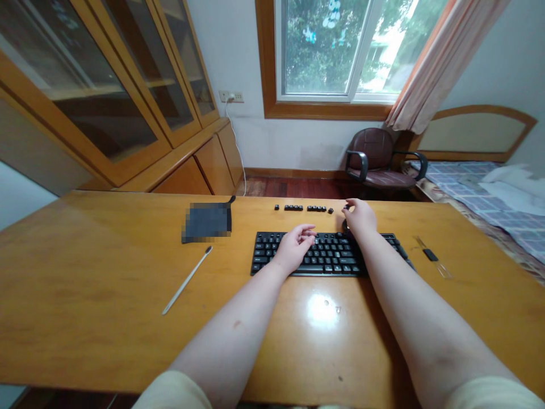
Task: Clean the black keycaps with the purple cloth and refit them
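A black keyboard (332, 267) lies on the table in front of me, its top row showing gaps. My left hand (294, 247) rests over its left-middle part, fingers loosely stretched, holding nothing. Behind the keyboard, near its right end, my right hand (361, 218) has thumb and finger pinched on a small dark keycap, mostly covered by the fingers. Several loose black keycaps (293, 208) stand in a line beyond the keyboard, and a single keycap (331, 211) sits closest to my right hand. Something dark and round (345, 226) shows partly beneath that hand.
On the left lie a dark pouch (206, 221) and a long white brush (187, 280). A wire keycap puller (431, 255) with a black middle is at the right. Past the wooden table (106, 295) stand a chair (374, 156), a bed and a glass-doored cabinet.
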`<control>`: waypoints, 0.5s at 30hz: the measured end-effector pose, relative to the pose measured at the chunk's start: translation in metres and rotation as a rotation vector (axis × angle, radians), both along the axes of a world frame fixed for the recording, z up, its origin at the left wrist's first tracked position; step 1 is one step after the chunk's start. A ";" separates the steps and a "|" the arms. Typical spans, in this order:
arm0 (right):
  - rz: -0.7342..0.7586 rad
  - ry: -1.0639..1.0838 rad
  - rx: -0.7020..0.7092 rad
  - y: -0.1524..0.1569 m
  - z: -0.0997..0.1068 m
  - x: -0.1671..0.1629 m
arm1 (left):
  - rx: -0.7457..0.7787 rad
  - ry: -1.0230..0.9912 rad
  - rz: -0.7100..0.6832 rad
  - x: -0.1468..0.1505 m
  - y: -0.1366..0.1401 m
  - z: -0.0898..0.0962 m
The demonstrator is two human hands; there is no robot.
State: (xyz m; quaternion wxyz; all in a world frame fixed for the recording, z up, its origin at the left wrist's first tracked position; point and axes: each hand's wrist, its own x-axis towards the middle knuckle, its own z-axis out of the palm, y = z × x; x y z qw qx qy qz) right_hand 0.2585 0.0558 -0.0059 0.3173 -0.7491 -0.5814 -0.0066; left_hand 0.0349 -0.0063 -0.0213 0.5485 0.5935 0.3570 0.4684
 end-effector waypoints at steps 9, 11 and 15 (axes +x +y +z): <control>0.390 0.238 0.247 -0.097 0.001 -0.065 | 0.038 0.010 -0.052 -0.001 0.000 0.001; 0.480 0.210 0.217 -0.095 -0.001 -0.067 | 0.070 0.026 -0.060 -0.001 0.000 0.000; 0.597 0.170 0.169 -0.088 0.001 -0.067 | 0.080 0.044 -0.013 0.000 0.001 -0.002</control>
